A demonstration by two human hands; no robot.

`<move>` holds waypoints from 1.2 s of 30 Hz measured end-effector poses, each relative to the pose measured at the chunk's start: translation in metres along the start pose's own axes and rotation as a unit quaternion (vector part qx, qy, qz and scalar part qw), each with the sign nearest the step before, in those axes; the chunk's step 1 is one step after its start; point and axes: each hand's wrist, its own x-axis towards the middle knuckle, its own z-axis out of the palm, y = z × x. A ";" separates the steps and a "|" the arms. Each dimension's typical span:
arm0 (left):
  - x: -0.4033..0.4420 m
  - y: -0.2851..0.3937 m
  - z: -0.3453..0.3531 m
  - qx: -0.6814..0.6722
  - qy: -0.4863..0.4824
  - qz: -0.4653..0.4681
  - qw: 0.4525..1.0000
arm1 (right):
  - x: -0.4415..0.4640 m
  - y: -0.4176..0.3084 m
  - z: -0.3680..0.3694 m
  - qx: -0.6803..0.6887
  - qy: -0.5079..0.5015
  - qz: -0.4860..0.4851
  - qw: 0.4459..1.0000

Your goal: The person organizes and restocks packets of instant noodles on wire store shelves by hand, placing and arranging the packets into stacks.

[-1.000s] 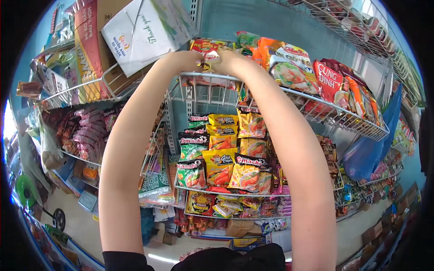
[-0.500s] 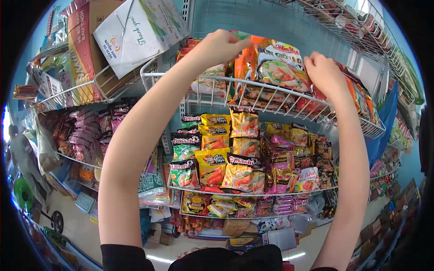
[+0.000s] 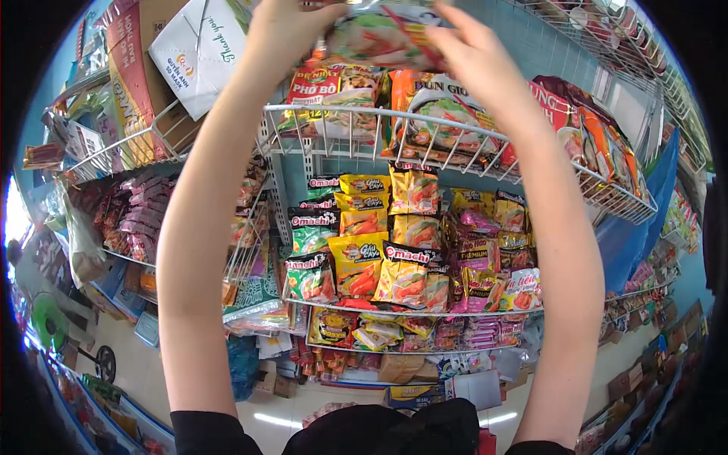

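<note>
Head view, from the left: a red-and-yellow carton (image 3: 129, 76) stands tilted in the upper left of the frame, and just beside it leans a white box (image 3: 193, 61) marked "Thank you!". Next comes my left hand (image 3: 299, 26) at the top edge, clamped on the left end of a noodle packet (image 3: 379, 38); its thumb shows, but its fingers are hard to make out. Below that hand, pho packets (image 3: 318, 91) stand behind the white wire rim (image 3: 341, 111) of the upper shelf. The noodle packet itself is at top middle, blurred and partly cut off by the frame, held up between my hands above the shelf's stock. Under it sit orange packets (image 3: 440, 98), and lower in the middle stand rows of Omachi packets (image 3: 406, 280). My right hand (image 3: 474, 49), right of centre at the top, is clamped on the packet's other end. Further right, a red packet (image 3: 550, 106) leans on the same shelf, and a blue bag (image 3: 652, 227) hangs near the right side.

To handle this well, I judge that light, even pressure at both ends suits the soft wrapper, as squeezing could crack what is inside; I should hold it level and clear of the wire rim, so no corner snags
</note>
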 end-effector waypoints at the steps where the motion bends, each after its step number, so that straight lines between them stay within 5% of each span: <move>1: 0.000 0.004 -0.001 0.143 0.059 -0.075 0.985 | 0.010 0.016 0.020 -0.006 0.024 -0.066 0.998; 3: -0.005 -0.053 -0.041 0.284 0.019 0.005 0.959 | 0.013 0.034 0.049 0.032 0.043 -0.156 0.986; 6: -0.031 -0.053 -0.048 0.264 -0.048 -0.095 0.959 | -0.003 0.024 0.066 -0.033 -0.083 -0.053 0.995; 7: -0.036 -0.041 -0.048 0.357 -0.119 -0.170 0.911 | -0.008 0.023 0.069 -0.083 -0.124 -0.050 0.988; 9: -0.039 -0.046 -0.050 0.374 -0.137 -0.185 0.898 | -0.012 0.017 0.068 -0.258 -0.159 -0.092 0.949; 14: -0.031 -0.030 -0.038 0.491 -0.171 -0.195 0.832 | -0.016 0.026 0.060 -0.116 -0.081 -0.124 0.982; 15: -0.033 -0.029 -0.031 0.495 -0.128 -0.115 0.851 | -0.017 0.027 0.052 -0.078 -0.047 -0.157 0.983; 18: -0.027 -0.021 0.007 0.432 -0.019 0.023 0.901 | -0.023 0.033 0.015 -0.022 0.050 -0.166 0.985; 22: -0.013 -0.017 0.050 0.407 -0.061 -0.055 0.910 | -0.025 0.062 -0.020 -0.147 0.107 -0.041 0.982; 25: -0.008 -0.040 0.069 0.406 -0.146 -0.119 0.894 | -0.035 0.067 -0.025 -0.294 0.052 0.025 0.954; 28: -0.010 -0.047 0.072 0.333 -0.233 -0.182 0.896 | -0.045 0.063 -0.016 -0.397 0.075 0.013 0.915; 30: -0.010 -0.034 0.067 0.268 -0.286 -0.277 0.877 | -0.043 0.074 -0.020 -0.404 0.026 0.037 0.914; 36: -0.012 -0.037 0.068 0.232 -0.282 -0.214 0.906 | -0.050 0.083 -0.015 -0.319 0.096 -0.024 0.942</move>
